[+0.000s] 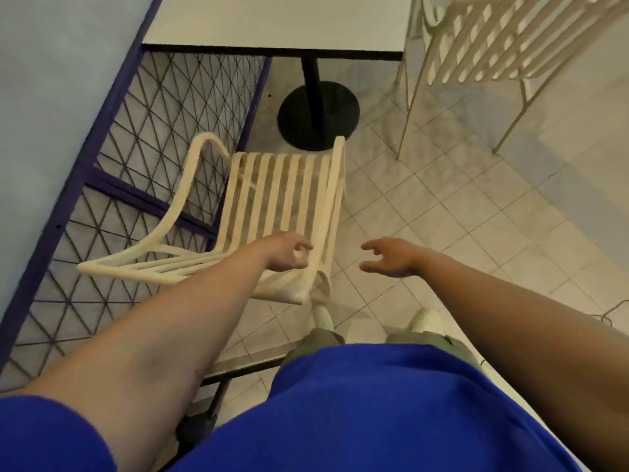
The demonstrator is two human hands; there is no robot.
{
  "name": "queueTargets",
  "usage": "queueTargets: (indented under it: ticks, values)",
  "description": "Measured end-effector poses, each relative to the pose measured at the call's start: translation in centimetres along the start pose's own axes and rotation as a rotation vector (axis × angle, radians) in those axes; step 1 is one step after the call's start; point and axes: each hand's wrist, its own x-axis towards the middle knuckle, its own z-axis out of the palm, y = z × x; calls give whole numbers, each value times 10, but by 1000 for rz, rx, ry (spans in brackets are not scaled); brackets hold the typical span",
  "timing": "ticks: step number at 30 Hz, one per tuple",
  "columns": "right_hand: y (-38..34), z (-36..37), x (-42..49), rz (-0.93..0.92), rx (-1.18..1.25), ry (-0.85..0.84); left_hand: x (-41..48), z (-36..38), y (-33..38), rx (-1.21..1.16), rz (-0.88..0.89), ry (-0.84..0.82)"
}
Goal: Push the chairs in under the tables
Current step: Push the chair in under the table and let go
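- Blue shirt (pixel 357 413) nearest, low in view.
- Left hand (pixel 284 252): arm outstretched over chair back, fingers loosely curled, gripping nothing.
- Right hand (pixel 391 257): outstretched beside chair, fingers spread, empty.
- Cream slatted chair (pixel 272 199): on tiled floor (pixel 442 216), seat facing worktop (pixel 272 22), slats running toward it, front near black pedestal base (pixel 318 115).
- Second cream chair (pixel 510 39) at upper right.

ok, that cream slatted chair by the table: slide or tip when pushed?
The cream slatted chair looks light: thin open slats. On smooth floor tiles it probably slides easily. A high push on the backrest might tip it; both the left hand and right hand are open.
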Motion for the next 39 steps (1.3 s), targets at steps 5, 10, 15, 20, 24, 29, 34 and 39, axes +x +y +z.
queueTargets:
  ticks: [5,10,15,20,24,29,34,39]
  values:
    - [104,-6,-49,83,54,-1,37,37,114,-33,64,-19]
    - [193,-23,-88,147,86,6,69,69,214,-8,117,-72]
    - [253,-46,-119,202,106,36,91,75,281,22,170,-118]
    - [290,-72,-131,235,124,45,116,64,323,22,190,-132]
    - [306,-101,-131,256,118,31,141,50,342,13,199,-144]
    - [327,-155,-112,271,76,34,181,23,357,0,198,-158]
    - [340,-223,-74,271,69,55,224,-21,370,-45,173,-138]
    - [343,-288,-37,260,73,78,262,-74,388,-55,152,-146]
